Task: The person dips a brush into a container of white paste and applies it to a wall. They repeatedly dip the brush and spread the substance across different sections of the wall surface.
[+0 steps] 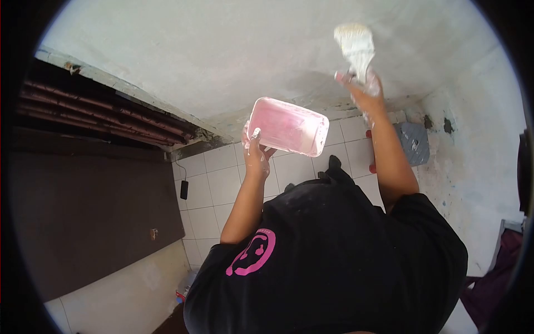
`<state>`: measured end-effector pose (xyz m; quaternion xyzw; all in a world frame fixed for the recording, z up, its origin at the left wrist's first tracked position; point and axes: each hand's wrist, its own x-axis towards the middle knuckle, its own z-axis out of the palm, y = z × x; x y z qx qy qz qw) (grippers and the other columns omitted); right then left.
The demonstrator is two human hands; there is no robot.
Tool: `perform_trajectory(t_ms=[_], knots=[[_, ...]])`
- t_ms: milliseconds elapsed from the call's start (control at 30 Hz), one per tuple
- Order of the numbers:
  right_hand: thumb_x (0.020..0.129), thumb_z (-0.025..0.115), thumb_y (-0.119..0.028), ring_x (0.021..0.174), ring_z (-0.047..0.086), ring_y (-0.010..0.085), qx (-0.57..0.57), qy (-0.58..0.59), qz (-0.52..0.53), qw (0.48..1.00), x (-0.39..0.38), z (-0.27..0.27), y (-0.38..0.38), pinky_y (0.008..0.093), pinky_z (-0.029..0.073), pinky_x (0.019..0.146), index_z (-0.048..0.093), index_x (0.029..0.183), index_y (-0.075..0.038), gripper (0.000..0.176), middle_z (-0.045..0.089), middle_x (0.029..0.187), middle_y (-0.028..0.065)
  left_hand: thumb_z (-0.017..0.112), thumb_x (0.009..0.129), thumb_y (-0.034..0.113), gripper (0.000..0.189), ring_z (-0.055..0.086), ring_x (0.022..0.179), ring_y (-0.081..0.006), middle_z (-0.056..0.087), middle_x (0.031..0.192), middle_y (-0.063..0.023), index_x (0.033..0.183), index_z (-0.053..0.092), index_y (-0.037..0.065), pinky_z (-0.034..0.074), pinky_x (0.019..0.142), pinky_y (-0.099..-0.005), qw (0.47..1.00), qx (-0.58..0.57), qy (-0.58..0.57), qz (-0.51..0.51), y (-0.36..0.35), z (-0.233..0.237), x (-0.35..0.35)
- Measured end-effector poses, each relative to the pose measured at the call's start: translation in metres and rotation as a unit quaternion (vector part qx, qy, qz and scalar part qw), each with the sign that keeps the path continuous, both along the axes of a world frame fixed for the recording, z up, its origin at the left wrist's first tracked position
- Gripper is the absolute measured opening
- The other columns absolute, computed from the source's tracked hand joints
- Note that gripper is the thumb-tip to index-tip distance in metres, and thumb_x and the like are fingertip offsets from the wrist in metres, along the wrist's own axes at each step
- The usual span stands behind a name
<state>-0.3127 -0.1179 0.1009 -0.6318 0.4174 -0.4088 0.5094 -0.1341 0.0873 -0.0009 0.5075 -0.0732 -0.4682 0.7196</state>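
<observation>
My left hand [257,155] grips a pink rectangular plastic tub [278,123] by its left end, thumb over the rim. White paint smears the tub's inside and edges. Up to the right, my right hand [368,96] is closed around the handle of a wide paintbrush [356,44], its bristles pointing up and coated in white. The brush overlaps the pale wall [233,50] in this view. White paint spots both hands.
A dark brown door [94,211] stands at the left, below a dark slatted opening [100,114]. On the tiled floor [211,183] lies a black phone-like object [184,190] with a cord. A grey stool-like object [413,143] sits by the right wall [467,150].
</observation>
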Motion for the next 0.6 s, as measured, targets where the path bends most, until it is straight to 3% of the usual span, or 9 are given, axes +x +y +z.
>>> perform_trajectory(t_ms=[100, 167, 200, 267, 367, 400, 500, 600], knots=[[0.07, 0.081, -0.016, 0.082, 0.055, 0.0067, 0.101, 0.064, 0.03, 0.992, -0.03, -0.036, 0.04, 0.0232, 0.046, 0.072, 0.058, 0.107, -0.002, 0.046, 0.059, 0.093, 0.0003, 0.052, 0.09, 0.035, 0.064, 0.05, 0.115, -0.0327, 0.039, 0.134, -0.0152, 0.142, 0.02, 0.013, 0.051, 0.083, -0.0486, 0.997, -0.05, 0.038, -0.05, -0.009, 0.002, 0.001], [0.073, 0.078, -0.012, 0.087, 0.057, 0.0096, 0.084, 0.038, 0.035, 0.995, -0.041, -0.064, 0.068, 0.0246, 0.047, 0.078, 0.056, 0.113, 0.0, 0.048, 0.061, 0.099, 0.0025, 0.049, 0.091, 0.034, 0.059, 0.053, 0.112, -0.0317, 0.041, 0.132, -0.0153, 0.14, 0.023, 0.013, 0.053, 0.082, -0.0493, 0.991, -0.058, 0.085, -0.089, -0.014, -0.003, 0.0], [0.073, 0.078, -0.012, 0.087, 0.057, 0.0096, 0.085, 0.038, 0.026, 0.995, -0.046, -0.062, 0.081, 0.0246, 0.047, 0.078, 0.056, 0.113, 0.0, 0.048, 0.061, 0.099, 0.0025, 0.049, 0.091, 0.034, 0.059, 0.053, 0.112, -0.0317, 0.041, 0.132, -0.0153, 0.14, 0.023, 0.013, 0.053, 0.082, -0.0493, 0.99, -0.057, 0.086, -0.098, -0.018, -0.004, -0.005], [0.077, 0.073, -0.01, 0.087, 0.059, 0.0108, 0.227, -0.061, 0.003, 0.972, -0.06, -0.059, 0.099, 0.0253, 0.049, 0.077, 0.056, 0.114, 0.001, 0.042, 0.061, 0.102, 0.0045, 0.051, 0.091, 0.032, 0.058, 0.055, 0.109, -0.0288, 0.044, 0.129, -0.0151, 0.138, 0.024, 0.01, 0.053, 0.082, -0.048, 0.986, -0.045, 0.079, -0.138, -0.024, -0.006, -0.026], [0.08, 0.07, -0.01, 0.085, 0.06, 0.011, 0.201, -0.095, -0.031, 0.974, -0.089, -0.098, 0.101, 0.0244, 0.049, 0.075, 0.054, 0.116, 0.001, 0.04, 0.062, 0.102, 0.0055, 0.055, 0.09, 0.027, 0.058, 0.057, 0.107, -0.0257, 0.047, 0.125, -0.0139, 0.137, 0.026, 0.008, 0.053, 0.082, -0.0461, 0.987, -0.041, 0.066, -0.142, -0.035, 0.006, -0.065], [0.081, 0.068, -0.01, 0.082, 0.059, 0.0098, 0.211, -0.137, -0.072, 0.965, -0.093, -0.092, 0.1, 0.0233, 0.049, 0.071, 0.053, 0.112, -0.001, 0.035, 0.061, 0.093, 0.0038, 0.054, 0.09, 0.021, 0.05, 0.057, 0.108, -0.0307, 0.051, 0.121, -0.014, 0.131, 0.033, 0.003, 0.052, 0.087, -0.0471, 0.985, -0.05, 0.062, -0.151, -0.038, 0.014, -0.077], [0.082, 0.066, -0.007, 0.088, 0.06, 0.0122, 0.217, -0.138, -0.147, 0.955, -0.116, -0.092, 0.085, 0.0257, 0.049, 0.076, 0.049, 0.12, 0.0, 0.042, 0.061, 0.096, 0.0061, 0.055, 0.088, 0.017, 0.049, 0.058, 0.106, -0.0305, 0.051, 0.119, -0.015, 0.13, 0.032, 0.004, 0.052, 0.086, -0.0491, 0.972, -0.052, 0.032, -0.227, -0.045, 0.016, -0.105], [0.082, 0.065, -0.006, 0.077, 0.058, 0.0099, 0.194, -0.162, -0.156, 0.955, -0.127, -0.087, 0.073, 0.0244, 0.048, 0.07, 0.053, 0.112, -0.002, 0.033, 0.06, 0.09, 0.0032, 0.055, 0.085, 0.011, 0.051, 0.057, 0.107, -0.03, 0.05, 0.119, -0.0158, 0.13, 0.032, 0.007, 0.054, 0.083, -0.0491, 0.964, -0.08, 0.037, -0.25, -0.062, 0.014, -0.128]])
